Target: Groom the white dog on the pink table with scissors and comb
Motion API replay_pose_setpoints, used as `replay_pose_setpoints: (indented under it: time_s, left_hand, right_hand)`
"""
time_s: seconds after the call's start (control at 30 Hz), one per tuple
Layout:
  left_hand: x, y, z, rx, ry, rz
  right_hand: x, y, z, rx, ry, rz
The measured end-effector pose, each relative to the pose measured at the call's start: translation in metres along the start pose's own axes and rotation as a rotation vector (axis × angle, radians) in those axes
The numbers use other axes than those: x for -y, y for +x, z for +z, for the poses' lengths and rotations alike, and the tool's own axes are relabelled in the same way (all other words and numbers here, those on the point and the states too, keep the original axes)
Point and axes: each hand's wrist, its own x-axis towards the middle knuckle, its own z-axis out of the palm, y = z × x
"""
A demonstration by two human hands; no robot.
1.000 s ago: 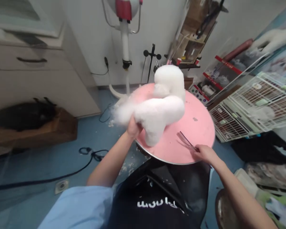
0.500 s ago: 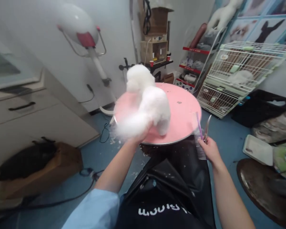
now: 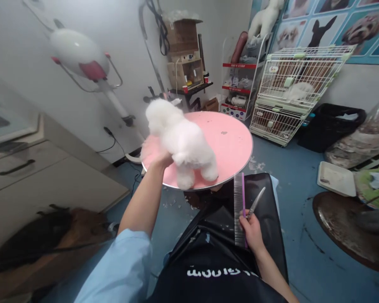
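Note:
A small fluffy white dog [image 3: 181, 141] stands on a round pink table [image 3: 230, 139], facing away from me. My left hand [image 3: 161, 159] rests against the dog's rear left side, and its fingers are buried in the fur. My right hand [image 3: 252, 231] is closed low in front of my black apron, below the table's near edge. It grips a long metal comb with a purple spine [image 3: 239, 208] and a pair of scissors [image 3: 255, 202], both pointing upward.
A white and red stand dryer [image 3: 82, 59] leans in at the upper left, with drawers [image 3: 34, 168] below. A white wire cage [image 3: 293, 92] and a red shelf rack [image 3: 240, 84] stand behind the table. A black bin [image 3: 331, 126], a tray [image 3: 337, 179] and floor cables are nearby.
The dog has turned on the table and its tail fluff has dropped from view. My right hand lifted the comb and scissors off the table and drew them back toward my body.

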Motion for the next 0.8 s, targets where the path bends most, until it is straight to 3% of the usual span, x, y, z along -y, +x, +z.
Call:
replay_pose_setpoints:
  time_s: [0.1, 0.2, 0.3, 0.43, 0.5, 0.57, 0.7, 0.8]
  left_hand:
    - [0.008, 0.000, 0.020, 0.147, -0.207, -0.064]
    - [0.008, -0.001, 0.038, 0.257, -0.424, -0.065]
    - [0.004, -0.002, 0.048, 0.252, -0.508, 0.008]
    - [0.004, -0.003, 0.050, 0.182, -0.567, 0.090]
    - [0.005, -0.002, 0.046, 0.133, -0.558, 0.074]
    - [0.007, -0.002, 0.040, 0.113, -0.534, 0.066]
    - [0.010, -0.002, 0.035, 0.112, -0.490, 0.106]
    - [0.014, -0.001, 0.035, 0.033, -0.447, 0.068]
  right_hand:
    - [-0.002, -0.012, 0.010, 0.198, -0.045, 0.006]
    - [0.015, -0.009, 0.028, 0.202, -0.175, -0.086]
    - [0.039, 0.006, 0.050, 0.133, -0.316, -0.231]
    - [0.049, 0.025, 0.061, 0.218, -0.499, -0.343]
    - [0.042, 0.031, 0.061, 0.194, -0.478, -0.276]
    - [0.036, 0.037, 0.064, 0.193, -0.314, -0.162]
    - [0.042, 0.054, 0.081, 0.525, 0.252, 0.226]
    - [0.049, 0.066, 0.086, 0.676, 0.511, 0.359]
